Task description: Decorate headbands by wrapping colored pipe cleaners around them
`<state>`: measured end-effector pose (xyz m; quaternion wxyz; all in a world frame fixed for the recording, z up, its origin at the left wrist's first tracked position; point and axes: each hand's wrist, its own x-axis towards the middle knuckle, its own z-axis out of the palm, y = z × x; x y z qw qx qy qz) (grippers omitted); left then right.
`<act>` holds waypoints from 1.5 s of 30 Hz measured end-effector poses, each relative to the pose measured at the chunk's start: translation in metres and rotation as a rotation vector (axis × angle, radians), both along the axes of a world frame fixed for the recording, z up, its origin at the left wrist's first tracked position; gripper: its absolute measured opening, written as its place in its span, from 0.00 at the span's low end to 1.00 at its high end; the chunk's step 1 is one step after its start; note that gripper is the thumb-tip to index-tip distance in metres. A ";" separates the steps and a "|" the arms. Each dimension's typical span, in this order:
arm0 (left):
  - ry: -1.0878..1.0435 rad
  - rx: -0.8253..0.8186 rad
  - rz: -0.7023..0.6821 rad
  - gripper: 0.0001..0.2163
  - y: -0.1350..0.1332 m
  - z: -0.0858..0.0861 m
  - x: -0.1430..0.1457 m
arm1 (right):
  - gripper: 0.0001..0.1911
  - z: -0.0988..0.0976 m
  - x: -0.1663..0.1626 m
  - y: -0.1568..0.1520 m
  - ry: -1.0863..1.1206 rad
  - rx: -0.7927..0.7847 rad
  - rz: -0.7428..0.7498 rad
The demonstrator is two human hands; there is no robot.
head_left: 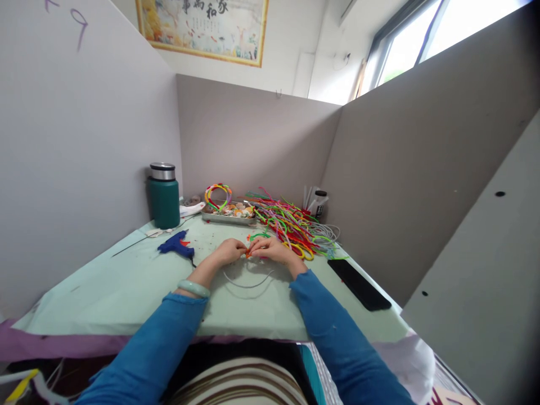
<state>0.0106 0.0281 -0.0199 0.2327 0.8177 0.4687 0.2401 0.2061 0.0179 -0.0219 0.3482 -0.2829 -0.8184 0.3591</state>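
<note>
Over the middle of the table my left hand (230, 251) and my right hand (272, 249) meet, fingertips pinched on a small orange piece (248, 254). It is too small and covered for me to tell its exact kind. A thin grey cord (248, 286) curves on the cloth just below both hands. Green strands (259, 236) show right behind the fingers. To the left of my left hand lies a blue hot glue gun (176, 244) with an orange trigger.
A metal tray (230, 220) of small pieces stands at the back, with a multicoloured ring (218, 197) on it. Bright pipe cleaners (287, 219) are heaped to its right. A green bottle (164, 202) stands left; a black flat slab (358, 285) lies right. Grey partitions (257, 135) enclose the table.
</note>
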 end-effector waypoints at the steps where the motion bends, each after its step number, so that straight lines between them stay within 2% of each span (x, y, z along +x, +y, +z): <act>1: 0.001 0.016 -0.022 0.11 -0.002 0.000 0.001 | 0.11 0.000 -0.001 -0.001 0.007 -0.003 -0.015; 5: -0.021 0.032 -0.093 0.11 -0.007 0.000 0.004 | 0.12 -0.001 -0.005 -0.001 0.101 -0.024 -0.127; 9: -0.050 -0.037 -0.158 0.12 -0.009 -0.003 0.005 | 0.12 -0.004 -0.008 -0.001 0.163 -0.054 -0.219; 18: -0.051 0.039 -0.124 0.18 -0.003 -0.007 0.005 | 0.13 -0.010 -0.009 0.005 0.220 -0.074 -0.378; 25: -0.077 -0.021 -0.079 0.16 -0.005 -0.003 0.007 | 0.14 -0.010 -0.008 0.007 0.269 -0.105 -0.529; 28: -0.110 -0.005 -0.100 0.14 -0.007 -0.001 0.008 | 0.13 -0.011 -0.009 0.008 0.259 -0.108 -0.540; 32: -0.109 0.113 -0.113 0.13 -0.007 -0.001 0.009 | 0.13 -0.012 -0.009 0.008 0.230 -0.118 -0.539; 39: -0.102 0.315 -0.024 0.10 -0.003 -0.005 0.008 | 0.13 -0.017 -0.006 0.012 0.160 -0.109 -0.532; 45: -0.180 0.367 -0.089 0.10 -0.003 -0.005 0.007 | 0.13 -0.023 -0.004 0.018 0.105 -0.120 -0.457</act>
